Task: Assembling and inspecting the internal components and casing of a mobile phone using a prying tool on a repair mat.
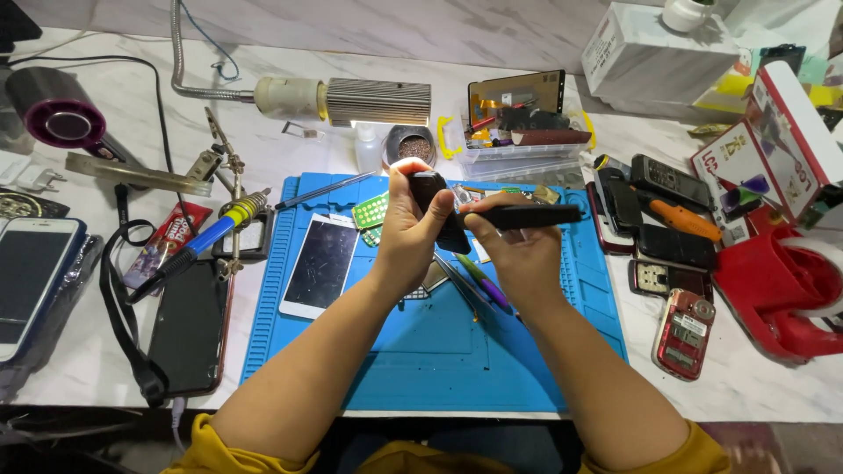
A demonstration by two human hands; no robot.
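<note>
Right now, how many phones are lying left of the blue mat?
2. A white phone lies at the far left edge, and a black phone lies right beside the blue mat. More could be hidden under the clutter.

On the blue mat we find open room only along its near half, below our forearms. Its far edge is crowded by a white phone, green boards and the lamp head; old handsets block its right side.
</note>
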